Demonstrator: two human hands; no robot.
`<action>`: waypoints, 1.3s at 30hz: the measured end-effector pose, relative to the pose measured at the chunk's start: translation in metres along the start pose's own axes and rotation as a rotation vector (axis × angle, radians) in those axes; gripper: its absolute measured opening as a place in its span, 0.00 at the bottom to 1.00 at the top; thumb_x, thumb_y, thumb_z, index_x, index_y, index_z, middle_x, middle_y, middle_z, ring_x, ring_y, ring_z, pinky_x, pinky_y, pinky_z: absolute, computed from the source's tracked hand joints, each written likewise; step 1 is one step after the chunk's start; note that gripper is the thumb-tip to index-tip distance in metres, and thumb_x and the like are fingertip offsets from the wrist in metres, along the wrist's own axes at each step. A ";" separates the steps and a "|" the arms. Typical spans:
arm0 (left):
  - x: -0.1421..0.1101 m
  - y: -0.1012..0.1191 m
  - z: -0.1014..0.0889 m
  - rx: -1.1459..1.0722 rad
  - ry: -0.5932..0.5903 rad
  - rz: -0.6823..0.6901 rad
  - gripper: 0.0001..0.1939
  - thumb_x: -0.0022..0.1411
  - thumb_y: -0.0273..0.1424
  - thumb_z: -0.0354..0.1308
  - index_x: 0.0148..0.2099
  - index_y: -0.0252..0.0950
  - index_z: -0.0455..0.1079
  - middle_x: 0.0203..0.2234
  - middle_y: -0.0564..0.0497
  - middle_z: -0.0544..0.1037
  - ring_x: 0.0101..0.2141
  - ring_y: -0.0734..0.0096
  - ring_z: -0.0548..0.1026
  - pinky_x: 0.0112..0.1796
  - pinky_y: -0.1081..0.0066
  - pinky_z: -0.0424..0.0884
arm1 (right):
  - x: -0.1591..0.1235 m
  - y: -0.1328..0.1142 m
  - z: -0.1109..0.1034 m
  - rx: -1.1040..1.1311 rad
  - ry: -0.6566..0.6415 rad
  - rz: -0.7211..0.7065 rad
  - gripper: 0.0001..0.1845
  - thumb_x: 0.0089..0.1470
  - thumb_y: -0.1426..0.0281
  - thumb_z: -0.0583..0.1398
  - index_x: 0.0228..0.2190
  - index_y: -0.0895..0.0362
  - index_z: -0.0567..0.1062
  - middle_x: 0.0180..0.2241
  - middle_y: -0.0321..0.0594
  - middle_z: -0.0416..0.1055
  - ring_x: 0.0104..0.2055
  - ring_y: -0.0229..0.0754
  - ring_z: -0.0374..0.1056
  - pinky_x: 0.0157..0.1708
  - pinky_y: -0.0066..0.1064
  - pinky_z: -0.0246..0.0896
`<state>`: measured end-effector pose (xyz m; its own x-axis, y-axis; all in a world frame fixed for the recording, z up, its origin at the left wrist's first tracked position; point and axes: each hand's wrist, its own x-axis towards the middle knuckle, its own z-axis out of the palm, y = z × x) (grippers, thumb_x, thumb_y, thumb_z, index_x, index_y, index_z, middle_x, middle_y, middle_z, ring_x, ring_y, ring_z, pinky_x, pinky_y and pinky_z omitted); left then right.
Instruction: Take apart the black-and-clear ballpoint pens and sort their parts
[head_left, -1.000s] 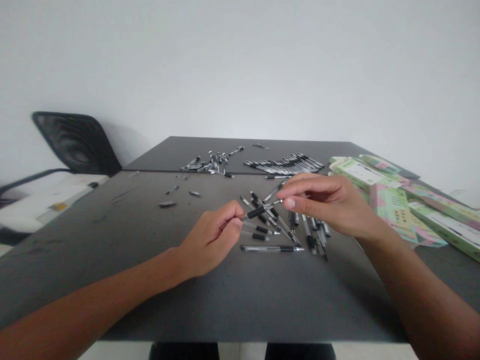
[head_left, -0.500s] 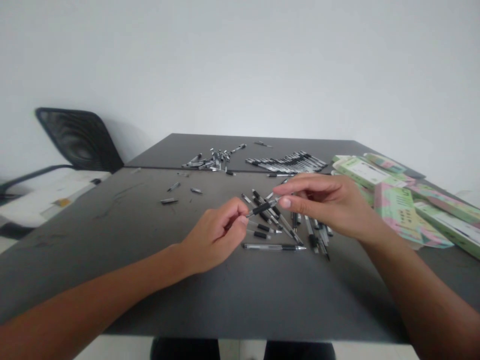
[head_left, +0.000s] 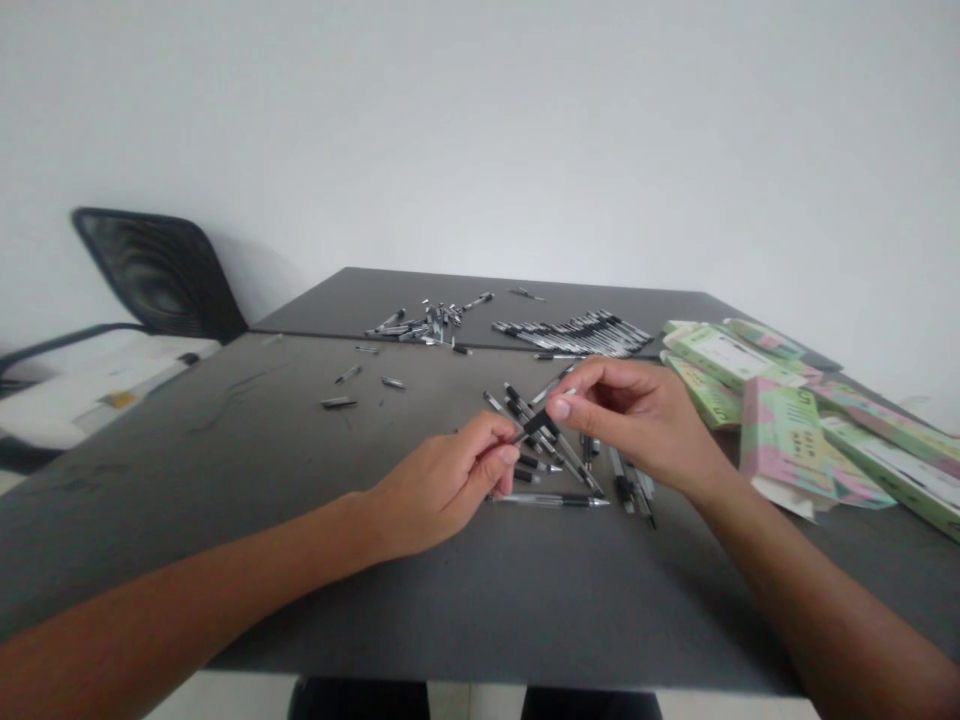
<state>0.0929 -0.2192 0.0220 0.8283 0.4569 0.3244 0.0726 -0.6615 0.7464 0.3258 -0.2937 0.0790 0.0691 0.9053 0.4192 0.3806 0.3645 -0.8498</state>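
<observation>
Left hand (head_left: 450, 485) is brought closer to right hand (head_left: 637, 415); beyond the tabletop's (head_left: 480, 610) near edge, one pen (head_left: 535, 422) is pinched by both.

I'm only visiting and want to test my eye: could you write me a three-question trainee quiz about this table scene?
1. True or false: the left hand and the right hand both grip the same pen.
2. Which stands left of the table: A) a lamp; B) a chair; C) a bin?
3. Besides white, which two colours stand out most on the cartons at right?

Key: 1. True. 2. B. 3. Green and pink.
</observation>
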 end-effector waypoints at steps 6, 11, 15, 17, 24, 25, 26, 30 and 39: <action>-0.002 0.001 0.008 -0.102 -0.032 0.009 0.09 0.84 0.38 0.43 0.51 0.41 0.61 0.35 0.53 0.84 0.37 0.68 0.81 0.42 0.66 0.72 | -0.004 0.006 0.016 0.099 0.031 -0.017 0.19 0.46 0.56 0.80 0.36 0.52 0.87 0.28 0.35 0.78 0.27 0.37 0.68 0.26 0.29 0.61; -0.002 0.003 0.012 -0.261 0.001 -0.017 0.13 0.85 0.43 0.43 0.52 0.40 0.61 0.35 0.51 0.85 0.35 0.69 0.80 0.39 0.67 0.74 | -0.012 0.010 0.025 0.335 -0.065 -0.012 0.21 0.68 0.50 0.64 0.55 0.44 0.85 0.60 0.41 0.81 0.63 0.51 0.75 0.59 0.43 0.70; -0.002 0.006 0.012 -0.300 -0.009 -0.017 0.14 0.85 0.44 0.43 0.51 0.40 0.61 0.36 0.49 0.85 0.37 0.68 0.81 0.39 0.67 0.75 | -0.016 0.007 0.032 0.420 -0.025 0.063 0.15 0.68 0.54 0.65 0.49 0.44 0.88 0.56 0.39 0.84 0.62 0.51 0.77 0.64 0.47 0.68; -0.003 0.007 0.013 -0.293 -0.026 -0.004 0.13 0.85 0.42 0.43 0.50 0.40 0.61 0.37 0.49 0.86 0.38 0.69 0.81 0.40 0.67 0.75 | -0.015 0.007 0.034 0.402 0.009 0.067 0.11 0.65 0.56 0.69 0.45 0.44 0.89 0.50 0.38 0.86 0.56 0.48 0.80 0.61 0.44 0.71; -0.004 0.009 0.018 -0.362 -0.008 -0.036 0.15 0.84 0.45 0.43 0.48 0.40 0.60 0.38 0.46 0.87 0.37 0.67 0.83 0.39 0.67 0.77 | -0.013 0.010 0.036 0.459 0.011 0.060 0.21 0.58 0.49 0.72 0.48 0.44 0.86 0.50 0.39 0.85 0.58 0.50 0.78 0.59 0.43 0.72; -0.004 0.009 0.019 -0.381 0.007 -0.046 0.16 0.84 0.46 0.43 0.48 0.40 0.60 0.38 0.46 0.87 0.37 0.67 0.84 0.39 0.67 0.77 | -0.014 0.009 0.037 0.476 -0.036 0.061 0.23 0.63 0.46 0.67 0.53 0.44 0.84 0.55 0.40 0.83 0.63 0.51 0.75 0.64 0.46 0.68; -0.004 0.009 0.019 -0.394 0.020 -0.049 0.16 0.84 0.47 0.43 0.49 0.40 0.60 0.38 0.46 0.87 0.37 0.67 0.84 0.39 0.66 0.77 | -0.015 0.008 0.037 0.489 -0.079 0.061 0.25 0.67 0.45 0.62 0.56 0.43 0.83 0.60 0.40 0.81 0.67 0.51 0.72 0.67 0.48 0.64; -0.003 0.009 0.021 -0.402 0.016 -0.037 0.17 0.84 0.47 0.44 0.50 0.40 0.60 0.39 0.44 0.87 0.38 0.66 0.85 0.39 0.66 0.78 | -0.018 0.005 0.039 0.498 -0.125 0.092 0.18 0.71 0.51 0.60 0.51 0.43 0.86 0.62 0.37 0.79 0.66 0.50 0.73 0.68 0.47 0.64; -0.005 0.012 0.023 -0.408 -0.014 -0.048 0.16 0.84 0.46 0.43 0.48 0.40 0.61 0.39 0.44 0.87 0.39 0.66 0.85 0.39 0.67 0.80 | -0.014 0.012 0.040 0.535 -0.034 0.098 0.23 0.57 0.47 0.72 0.50 0.43 0.85 0.50 0.39 0.85 0.61 0.52 0.76 0.61 0.47 0.70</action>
<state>0.1026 -0.2428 0.0155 0.8372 0.4710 0.2780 -0.1131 -0.3482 0.9306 0.2925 -0.2927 0.0498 0.0477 0.9438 0.3272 -0.1486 0.3306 -0.9320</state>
